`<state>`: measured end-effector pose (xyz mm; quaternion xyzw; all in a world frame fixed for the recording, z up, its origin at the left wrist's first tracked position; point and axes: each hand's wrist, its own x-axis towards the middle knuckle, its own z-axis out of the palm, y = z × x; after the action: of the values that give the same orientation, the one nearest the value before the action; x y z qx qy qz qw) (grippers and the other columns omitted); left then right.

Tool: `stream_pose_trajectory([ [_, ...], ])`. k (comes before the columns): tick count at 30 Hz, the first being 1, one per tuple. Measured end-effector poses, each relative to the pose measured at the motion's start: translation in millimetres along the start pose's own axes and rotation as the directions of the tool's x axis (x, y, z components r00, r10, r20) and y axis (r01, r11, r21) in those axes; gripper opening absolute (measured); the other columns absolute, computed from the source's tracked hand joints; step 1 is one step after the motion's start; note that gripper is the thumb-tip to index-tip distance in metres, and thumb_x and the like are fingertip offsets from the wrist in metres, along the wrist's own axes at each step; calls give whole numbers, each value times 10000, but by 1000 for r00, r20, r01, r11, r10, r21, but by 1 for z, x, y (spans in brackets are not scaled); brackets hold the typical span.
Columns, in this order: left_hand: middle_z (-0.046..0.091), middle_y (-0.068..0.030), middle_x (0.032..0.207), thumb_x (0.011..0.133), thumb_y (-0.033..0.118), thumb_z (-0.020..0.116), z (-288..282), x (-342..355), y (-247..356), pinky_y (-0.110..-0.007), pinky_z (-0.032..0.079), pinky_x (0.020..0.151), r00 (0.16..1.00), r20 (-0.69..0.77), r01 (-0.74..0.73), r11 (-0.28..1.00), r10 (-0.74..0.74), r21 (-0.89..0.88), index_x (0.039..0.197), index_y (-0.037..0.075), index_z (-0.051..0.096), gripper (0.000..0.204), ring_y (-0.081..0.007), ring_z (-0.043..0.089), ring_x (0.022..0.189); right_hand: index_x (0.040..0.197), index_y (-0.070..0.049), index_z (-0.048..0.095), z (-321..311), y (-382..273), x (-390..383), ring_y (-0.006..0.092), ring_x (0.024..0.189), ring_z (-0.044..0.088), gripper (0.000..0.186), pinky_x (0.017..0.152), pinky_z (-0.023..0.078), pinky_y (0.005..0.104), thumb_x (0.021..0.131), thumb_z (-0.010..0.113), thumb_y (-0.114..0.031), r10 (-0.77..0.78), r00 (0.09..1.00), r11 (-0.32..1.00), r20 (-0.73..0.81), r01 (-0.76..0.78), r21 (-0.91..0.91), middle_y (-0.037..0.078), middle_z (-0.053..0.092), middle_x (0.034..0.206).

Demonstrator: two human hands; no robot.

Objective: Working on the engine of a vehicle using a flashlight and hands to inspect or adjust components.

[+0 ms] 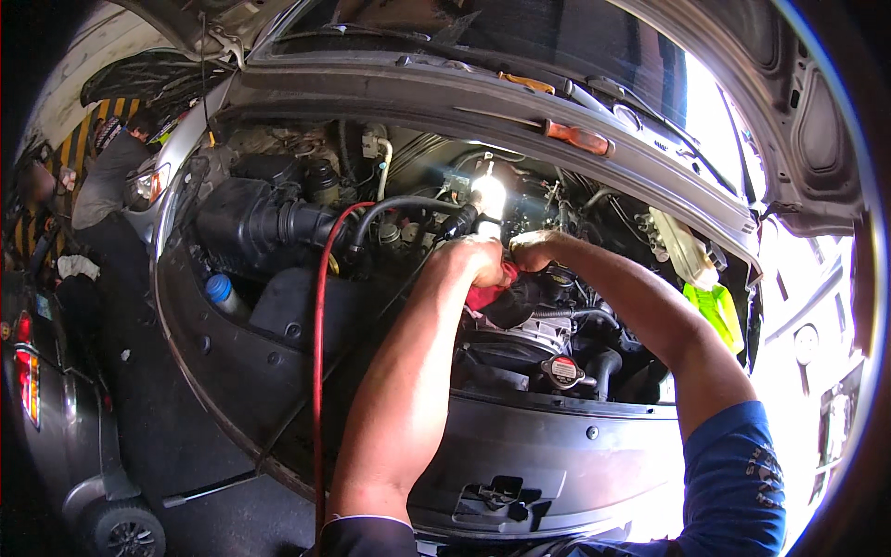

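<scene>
Both my arms reach into a car's engine bay. My left hand [481,260] is curled at a red cloth [486,291] in the middle of the engine, its fingertips mostly hidden. My right hand [533,251] is closed beside it, close to the same cloth; what its fingers hold is hidden. A bright work light [489,193] shines just above my hands, its dark body partly behind my left hand. Below them sit black hoses [603,367] and a radiator cap [562,371].
A red hose [320,334] runs left of my arm. A red-handled screwdriver [575,137] and yellow-handled tool [525,83] lie along the windscreen's base under the raised hood [807,111]. Yellow-green fabric [711,316] hangs at right. A co-worker [111,190] bends at left near another vehicle [65,436].
</scene>
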<state>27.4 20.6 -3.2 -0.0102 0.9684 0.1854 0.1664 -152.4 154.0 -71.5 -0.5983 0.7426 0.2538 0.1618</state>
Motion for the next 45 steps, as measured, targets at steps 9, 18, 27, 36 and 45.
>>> stream_pose_trajectory([
  [9,638,-165,1365,925,425,708,-4,-3,3,-433,482,1063,999,43,-6,1000,5,12,1344,136,650,513,-317,611,1262,856,-5,747,6,-1,8,328,754,699,245,669,547,450,818,663,-232,51,998,997,-36,-53,-59,188,735,862],
  [18,642,-172,1357,917,433,710,-7,-10,5,-433,483,1064,999,32,-15,1000,15,17,1347,125,646,532,-320,612,1261,895,-51,760,43,15,19,292,806,719,191,677,569,413,790,709,-203,113,968,989,-223,-130,-64,145,754,910],
  [27,649,-169,1346,903,456,725,-4,-4,2,-437,490,1053,999,33,-15,1000,14,12,1316,120,668,536,-320,619,1249,894,-69,772,7,-6,4,275,833,740,152,669,577,405,814,716,-187,312,947,950,-73,-311,25,103,772,924],
  [36,648,-168,1349,901,473,728,-5,-5,3,-440,486,1055,1000,28,-13,1000,13,19,1319,116,665,554,-319,611,1261,798,-10,755,3,8,0,334,726,710,228,661,551,459,804,629,-200,-35,999,999,-11,35,-5,198,735,835],
  [45,617,-170,1393,905,480,709,-4,-5,1,-433,472,1084,1000,15,-17,1000,17,12,1370,107,626,602,-328,594,1283,784,-34,756,15,4,0,341,712,709,228,651,567,446,760,709,-256,118,969,993,-217,-113,34,181,727,780],
])
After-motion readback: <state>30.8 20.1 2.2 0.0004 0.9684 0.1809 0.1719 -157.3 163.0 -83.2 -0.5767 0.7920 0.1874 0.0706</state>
